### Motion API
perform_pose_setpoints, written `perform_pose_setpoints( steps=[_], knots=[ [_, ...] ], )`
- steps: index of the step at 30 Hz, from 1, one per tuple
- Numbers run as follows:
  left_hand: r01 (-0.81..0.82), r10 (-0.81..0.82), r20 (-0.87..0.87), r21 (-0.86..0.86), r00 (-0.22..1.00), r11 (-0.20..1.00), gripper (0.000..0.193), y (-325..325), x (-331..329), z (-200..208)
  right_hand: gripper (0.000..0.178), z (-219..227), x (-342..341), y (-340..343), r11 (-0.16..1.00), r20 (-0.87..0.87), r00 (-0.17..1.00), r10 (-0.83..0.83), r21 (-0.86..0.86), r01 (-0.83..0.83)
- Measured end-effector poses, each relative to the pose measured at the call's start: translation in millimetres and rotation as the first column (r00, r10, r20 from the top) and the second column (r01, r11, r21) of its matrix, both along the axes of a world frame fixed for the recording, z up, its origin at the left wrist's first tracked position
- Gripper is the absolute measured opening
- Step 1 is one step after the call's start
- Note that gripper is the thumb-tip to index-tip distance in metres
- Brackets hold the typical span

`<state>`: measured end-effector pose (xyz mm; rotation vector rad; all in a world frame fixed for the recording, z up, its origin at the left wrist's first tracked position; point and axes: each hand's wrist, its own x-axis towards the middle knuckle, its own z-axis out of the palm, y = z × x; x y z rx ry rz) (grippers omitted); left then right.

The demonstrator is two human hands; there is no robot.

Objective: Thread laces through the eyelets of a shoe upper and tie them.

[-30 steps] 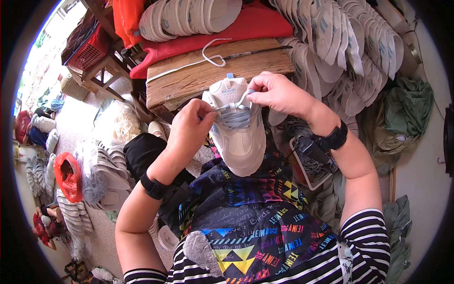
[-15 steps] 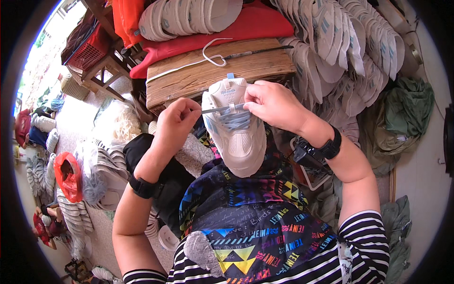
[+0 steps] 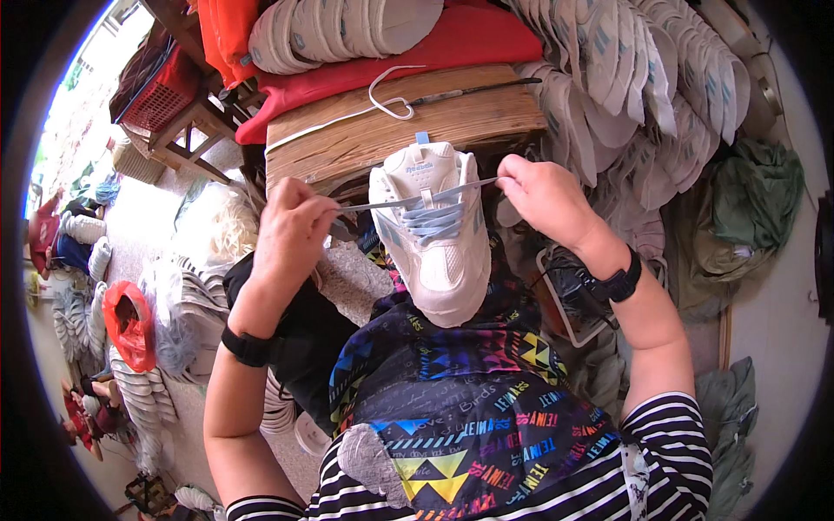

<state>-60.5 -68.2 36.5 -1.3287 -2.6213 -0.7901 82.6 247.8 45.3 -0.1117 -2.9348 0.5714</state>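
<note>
In front of me a white sneaker [image 3: 447, 280] points its toe toward my body, its heel end against the front of a wooden bench. A light blue-grey shoelace [image 3: 382, 205] crosses its tongue and stretches out to both sides, above rows of lacing. My left hand [image 3: 294, 227] pinches one end of this lace, left of the shoe. My right hand [image 3: 547, 201] pinches the other end between thumb and fingertips, to the right. Both hands are closed and stand clear of the shoe's sides.
On the wooden bench [image 3: 347, 143] lie a white cord [image 3: 388, 104] and a thin dark tool [image 3: 473, 90]. Behind is red cloth [image 3: 486, 39] under a row of shoe uppers [image 3: 347, 30]. More uppers [image 3: 608, 69] are heaped at right. A red basket [image 3: 161, 91] stands far left.
Both hands have moved apart, the left one outward to the left and the right one outward to the right. The lace between them is now drawn out longer across the tongue.
</note>
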Motion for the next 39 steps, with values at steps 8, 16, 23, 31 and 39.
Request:
perform_pose_setpoints(
  steps=[8, 16, 23, 31, 39],
  knots=[
    [-0.543, 0.295, 0.733, 0.119, 0.613, 0.831, 0.018, -50, -30, -9, 0.014, -31, 24, 42, 0.037, -0.046, 0.818, -0.573, -0.999, -0.030],
    [-0.945, -0.624, 0.773, 0.279, 0.114, 0.172, 0.030, -158, -79, -25, 0.018, -78, 129, 209, -0.290, 0.068, 0.656, -0.752, -0.927, -0.236],
    [-0.951, -0.203, 0.936, 0.305, 0.289, 0.054, 0.026, -235, -99, -44, 0.031, -83, 151, 200, -0.102, 0.195, 0.375, -0.906, -0.962, 0.254],
    [-0.529, -0.058, 0.787, 0.466, 0.615, 0.709, 0.033, -45, -15, 7, 0.026, -22, 44, 26, 0.263, 0.167, 0.921, -0.352, -0.926, 0.269],
    [-0.471, -0.221, 0.855, 0.453, 0.469, 0.757, 0.013, 47, 30, -23, 0.007, -32, 4, -25, 0.529, 0.099, 0.995, -0.013, -0.844, 0.091]
  ],
)
